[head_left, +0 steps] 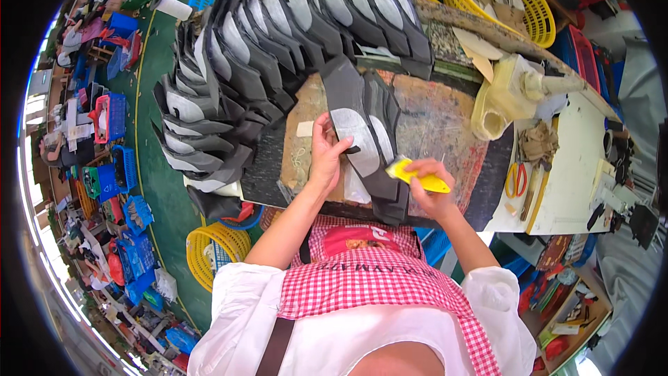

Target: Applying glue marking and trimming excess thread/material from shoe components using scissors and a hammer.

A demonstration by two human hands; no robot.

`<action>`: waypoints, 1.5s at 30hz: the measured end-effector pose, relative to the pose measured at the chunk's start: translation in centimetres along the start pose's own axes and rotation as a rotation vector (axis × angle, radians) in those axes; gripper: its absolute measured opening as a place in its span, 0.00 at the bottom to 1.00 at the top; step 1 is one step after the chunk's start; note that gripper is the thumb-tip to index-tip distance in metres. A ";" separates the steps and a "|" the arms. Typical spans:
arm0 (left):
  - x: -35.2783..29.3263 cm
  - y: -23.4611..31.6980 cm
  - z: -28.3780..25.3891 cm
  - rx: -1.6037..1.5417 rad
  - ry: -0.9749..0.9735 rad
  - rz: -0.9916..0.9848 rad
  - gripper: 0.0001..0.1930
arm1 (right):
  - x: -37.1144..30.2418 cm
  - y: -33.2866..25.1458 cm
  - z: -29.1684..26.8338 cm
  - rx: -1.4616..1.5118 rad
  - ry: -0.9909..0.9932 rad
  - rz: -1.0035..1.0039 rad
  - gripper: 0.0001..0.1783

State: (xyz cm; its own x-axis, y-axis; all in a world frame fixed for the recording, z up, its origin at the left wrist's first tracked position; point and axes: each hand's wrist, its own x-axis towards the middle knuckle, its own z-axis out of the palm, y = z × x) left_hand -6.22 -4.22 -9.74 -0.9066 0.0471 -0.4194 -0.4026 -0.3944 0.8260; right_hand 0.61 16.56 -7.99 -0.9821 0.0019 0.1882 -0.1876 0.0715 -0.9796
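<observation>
My left hand grips the edge of a dark grey, shoe-part-shaped flat piece with a pale grey rounded patch. The thumb lies on top of the piece. Under and beside it, several like pieces overlap on a worn, stained board. My right hand is closed round a flat yellow-handled brush. The brush's pale tip is at the right edge of the overlapping pieces; whether it touches them I cannot tell.
A long curved row of similar dark pieces fans round the board's left and far sides. To the right stand a translucent glue-stained container and orange-handled scissors. Yellow baskets and a white roll are farther out.
</observation>
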 end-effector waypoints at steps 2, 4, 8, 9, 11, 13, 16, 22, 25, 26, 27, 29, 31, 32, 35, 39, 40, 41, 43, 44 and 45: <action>-0.8 0.4 1.6 -0.041 0.029 0.133 0.33 | -0.4 0.4 0.1 -0.040 -0.047 -0.080 0.10; -1.7 0.4 1.9 -0.057 -0.013 0.133 0.34 | -3.9 3.8 -1.6 -0.105 -0.099 0.099 0.10; -3.9 0.5 1.7 -0.107 -0.088 0.090 0.34 | -5.0 2.5 -2.7 -0.032 -0.005 0.311 0.08; -4.5 0.6 1.9 -0.085 -0.104 0.112 0.34 | -3.9 1.0 -1.4 0.027 0.027 0.158 0.08; -5.7 0.8 1.6 -0.031 -0.127 0.111 0.36 | -3.1 1.0 -0.3 -0.030 -0.064 0.146 0.07; -8.6 1.3 1.0 0.065 -0.134 0.172 0.37 | -4.5 3.2 -0.5 -0.027 -0.055 0.305 0.07; -9.0 7.5 -0.6 0.128 0.018 0.329 0.43 | -3.6 1.4 -3.8 -0.507 0.039 0.358 0.06; 1.7 24.2 -13.2 0.215 0.384 0.585 0.36 | 2.7 1.8 -14.0 -0.423 0.717 0.287 0.03; 7.8 25.3 -17.2 0.381 0.466 0.565 0.28 | 6.3 2.3 -14.6 -0.850 0.373 0.162 0.09; 9.3 24.6 -18.5 0.514 0.449 0.522 0.26 | 6.8 2.8 -14.6 -0.900 0.308 0.161 0.12; 10.2 23.6 -20.3 1.149 0.742 0.724 0.21 | 7.1 2.7 -14.8 -0.954 0.244 0.162 0.16; 9.0 21.8 -13.5 1.196 0.710 0.972 0.18 | 6.2 2.0 -15.8 -0.863 0.432 0.358 0.16; 5.1 18.1 -8.8 1.059 0.599 1.160 0.13 | 4.8 1.9 -15.1 -0.504 0.628 0.518 0.15; 3.4 15.3 -7.1 0.882 0.459 1.061 0.11 | 3.8 2.5 -14.2 -0.289 0.664 0.528 0.14; -0.3 4.9 -5.3 0.702 -0.024 0.332 0.15 | 4.5 1.5 -5.0 0.245 0.214 0.529 0.10; 0.1 -3.3 -2.1 0.269 -0.064 -0.087 0.27 | 6.8 3.7 0.6 0.290 -0.064 0.533 0.07; 0.4 -3.7 -1.1 0.234 -0.059 -0.111 0.27 | 8.4 3.9 0.4 0.209 0.017 0.468 0.06; 0.8 -3.9 -0.3 0.200 -0.051 -0.134 0.28 | 9.9 4.2 0.4 0.128 0.095 0.401 0.06; 1.0 -4.2 0.7 0.271 -0.063 -0.105 0.29 | 12.0 6.2 1.7 0.005 0.038 0.318 0.06; 1.1 -4.2 0.8 0.340 -0.067 -0.069 0.29 | 13.0 7.0 2.1 -0.114 -0.029 0.229 0.07; 1.2 -4.1 0.5 0.343 -0.062 -0.067 0.29 | 14.1 6.8 2.0 -0.109 -0.032 0.227 0.07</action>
State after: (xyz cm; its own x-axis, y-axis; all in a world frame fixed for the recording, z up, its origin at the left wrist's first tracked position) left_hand -5.73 -2.04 -13.47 -0.8782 0.1225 -0.4623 -0.4714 -0.0578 0.8800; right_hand -14.58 15.04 -12.16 -0.9992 -0.0011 -0.0400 0.0392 0.1797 -0.9829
